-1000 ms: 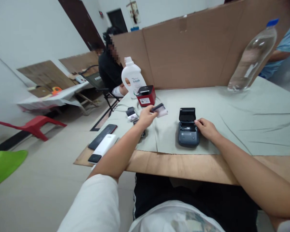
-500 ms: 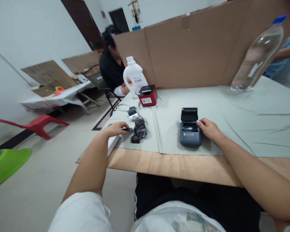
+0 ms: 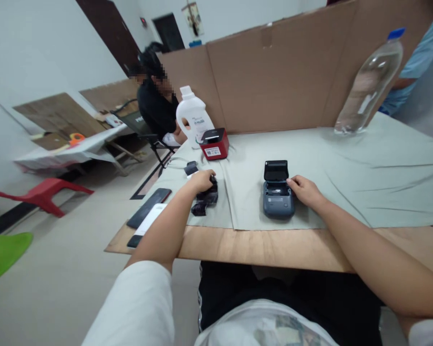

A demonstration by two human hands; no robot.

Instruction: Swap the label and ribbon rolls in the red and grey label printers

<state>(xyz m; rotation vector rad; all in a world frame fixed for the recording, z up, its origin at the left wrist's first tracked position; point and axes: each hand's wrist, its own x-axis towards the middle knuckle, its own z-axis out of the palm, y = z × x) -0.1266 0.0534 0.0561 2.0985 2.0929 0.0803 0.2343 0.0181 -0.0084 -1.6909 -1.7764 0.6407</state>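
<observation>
A small dark blue-grey portable label printer lies on the table, its black lid raised. My right hand grips its right edge near the hinge, thumb and fingers closed together. Over some crumpled dark shiny wrapping, my left hand is closed, with a small dark thing showing at the fingertips. What exactly it grips is mostly hidden. Just beyond that hand lies a dark flat piece with a pale part beside it.
A red and black box and a white jug stand behind my left hand. Two phones, one dark and one white, lie at the left edge. A clear bottle leans near the cardboard partition. A person sits beyond.
My left hand has moved right and slightly away from me, from beside the dark wrapping to over it. The phones now show. My right hand stays at the printer.
</observation>
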